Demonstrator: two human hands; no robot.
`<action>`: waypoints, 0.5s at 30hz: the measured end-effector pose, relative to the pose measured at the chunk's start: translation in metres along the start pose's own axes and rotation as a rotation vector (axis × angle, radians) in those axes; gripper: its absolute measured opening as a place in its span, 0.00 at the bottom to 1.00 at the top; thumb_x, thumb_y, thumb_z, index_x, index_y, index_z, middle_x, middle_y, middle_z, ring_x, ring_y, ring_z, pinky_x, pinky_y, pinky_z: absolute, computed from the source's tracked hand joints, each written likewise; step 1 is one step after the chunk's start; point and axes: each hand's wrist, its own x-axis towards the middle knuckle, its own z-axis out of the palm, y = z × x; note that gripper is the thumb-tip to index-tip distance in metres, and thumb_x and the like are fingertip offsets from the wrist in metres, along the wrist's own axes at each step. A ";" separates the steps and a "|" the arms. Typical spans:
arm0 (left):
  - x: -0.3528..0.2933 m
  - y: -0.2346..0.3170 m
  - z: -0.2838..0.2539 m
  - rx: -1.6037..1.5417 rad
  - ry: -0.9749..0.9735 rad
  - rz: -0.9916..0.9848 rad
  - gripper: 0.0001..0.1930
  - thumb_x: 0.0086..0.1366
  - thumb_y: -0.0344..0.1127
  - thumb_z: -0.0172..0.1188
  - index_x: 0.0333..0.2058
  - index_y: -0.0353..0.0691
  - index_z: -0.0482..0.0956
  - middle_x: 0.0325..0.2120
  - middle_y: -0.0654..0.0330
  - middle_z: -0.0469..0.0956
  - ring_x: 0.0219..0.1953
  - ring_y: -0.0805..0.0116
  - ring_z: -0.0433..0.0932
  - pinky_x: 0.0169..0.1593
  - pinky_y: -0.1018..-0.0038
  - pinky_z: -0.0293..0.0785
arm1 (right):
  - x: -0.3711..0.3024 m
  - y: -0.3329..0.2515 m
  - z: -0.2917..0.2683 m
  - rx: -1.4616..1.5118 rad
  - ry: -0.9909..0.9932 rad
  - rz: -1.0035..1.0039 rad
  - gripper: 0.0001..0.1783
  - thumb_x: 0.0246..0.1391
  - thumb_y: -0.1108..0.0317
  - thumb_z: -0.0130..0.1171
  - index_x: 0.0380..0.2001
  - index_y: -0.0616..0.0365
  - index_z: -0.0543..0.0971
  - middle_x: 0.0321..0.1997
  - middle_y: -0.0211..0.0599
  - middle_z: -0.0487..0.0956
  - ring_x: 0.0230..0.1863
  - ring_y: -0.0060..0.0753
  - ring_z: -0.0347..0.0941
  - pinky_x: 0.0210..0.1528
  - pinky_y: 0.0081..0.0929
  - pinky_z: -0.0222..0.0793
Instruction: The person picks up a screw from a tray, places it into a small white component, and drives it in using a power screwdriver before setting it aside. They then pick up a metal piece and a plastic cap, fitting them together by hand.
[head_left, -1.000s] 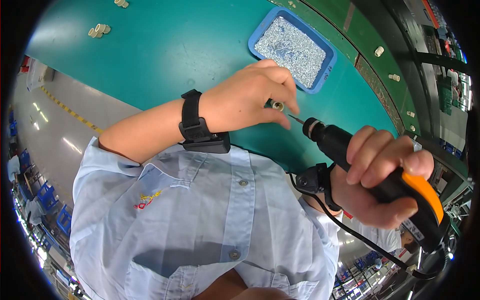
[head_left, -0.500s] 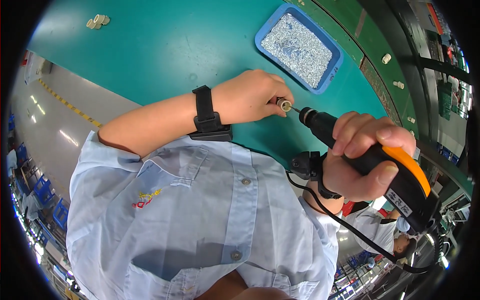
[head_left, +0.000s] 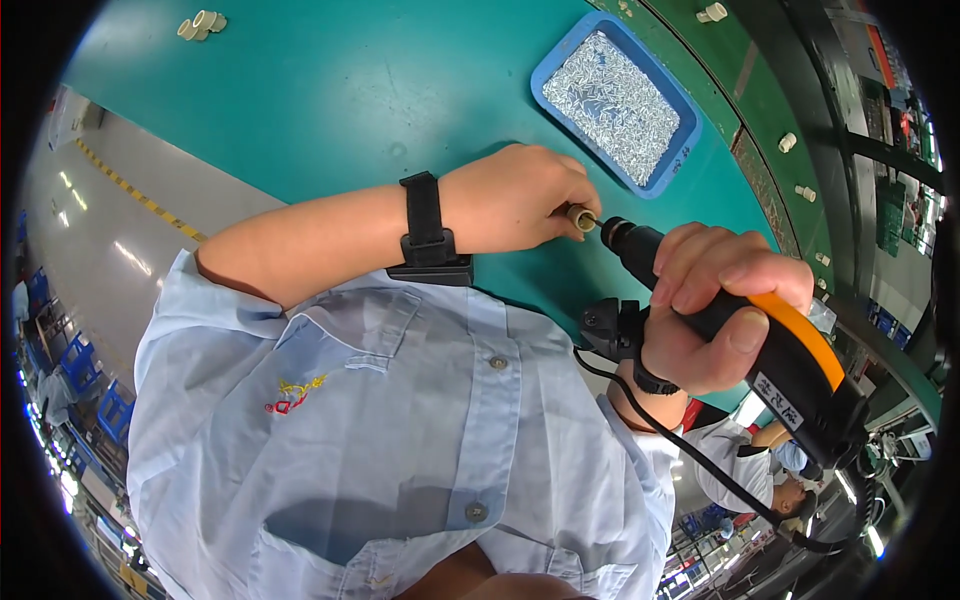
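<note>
A small cream cylindrical fitting [head_left: 583, 219] is pinched in the fingers of my left hand [head_left: 527, 196], its round opening turned toward the tool. My right hand [head_left: 722, 300] is wrapped round a black and orange electric screwdriver [head_left: 792, 330]. The screwdriver's thin bit reaches to the fitting's opening; how deep its tip sits is hard to make out. Just beyond my hands stands a blue tray [head_left: 690, 135] filled with many small silvery screws or pins [head_left: 615, 105]. Both my wrists carry black straps.
Cream fittings [head_left: 208, 22] lie together at the table's far left. Several more, such as one fitting [head_left: 787, 142], sit along the green strip [head_left: 765, 95] at the right. A black cable [head_left: 700, 455] runs below my right arm. Another person [head_left: 745, 465] is at the lower right.
The screwdriver has come closer to the fitting, its bit now at the opening. My right hand has shifted slightly left, and the left hand with the fitting slightly right. The view has shifted a little.
</note>
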 end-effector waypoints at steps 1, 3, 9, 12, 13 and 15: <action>0.000 0.000 0.000 -0.001 0.002 -0.001 0.10 0.52 0.28 0.65 0.35 0.38 0.80 0.28 0.58 0.76 0.29 0.61 0.76 0.34 0.69 0.72 | 0.001 0.000 0.000 0.000 -0.005 0.003 0.19 0.58 0.52 0.51 0.35 0.58 0.66 0.16 0.29 0.65 0.13 0.23 0.60 0.18 0.24 0.58; 0.001 0.000 0.000 -0.008 -0.001 -0.006 0.10 0.52 0.28 0.65 0.35 0.38 0.80 0.28 0.58 0.77 0.30 0.60 0.76 0.35 0.68 0.72 | 0.002 0.001 0.001 0.001 -0.013 0.007 0.19 0.57 0.51 0.52 0.35 0.58 0.66 0.16 0.29 0.65 0.13 0.23 0.60 0.18 0.24 0.58; 0.000 -0.002 -0.001 0.024 0.012 0.033 0.11 0.52 0.27 0.64 0.36 0.37 0.79 0.30 0.57 0.77 0.31 0.59 0.77 0.36 0.68 0.73 | 0.003 -0.001 0.001 0.014 0.046 0.010 0.20 0.57 0.50 0.53 0.36 0.57 0.67 0.16 0.28 0.64 0.13 0.22 0.59 0.18 0.24 0.56; 0.001 0.004 -0.002 0.078 0.015 0.126 0.09 0.53 0.27 0.61 0.35 0.36 0.79 0.30 0.55 0.77 0.37 0.55 0.76 0.40 0.64 0.72 | 0.004 -0.021 -0.009 0.121 0.077 -0.059 0.21 0.56 0.49 0.54 0.37 0.57 0.68 0.17 0.28 0.65 0.13 0.21 0.59 0.18 0.23 0.55; 0.005 0.010 -0.007 0.084 0.011 0.133 0.09 0.53 0.27 0.61 0.35 0.36 0.79 0.30 0.55 0.77 0.37 0.55 0.76 0.40 0.64 0.72 | 0.002 -0.032 -0.015 0.196 0.164 -0.179 0.22 0.56 0.48 0.56 0.38 0.58 0.67 0.18 0.30 0.67 0.14 0.24 0.62 0.18 0.25 0.58; 0.019 0.026 -0.028 0.130 0.035 0.126 0.10 0.53 0.27 0.61 0.35 0.35 0.78 0.32 0.54 0.77 0.39 0.55 0.76 0.41 0.64 0.71 | -0.001 -0.040 -0.026 0.271 0.252 -0.306 0.24 0.56 0.47 0.57 0.39 0.58 0.67 0.19 0.32 0.69 0.15 0.27 0.66 0.18 0.26 0.61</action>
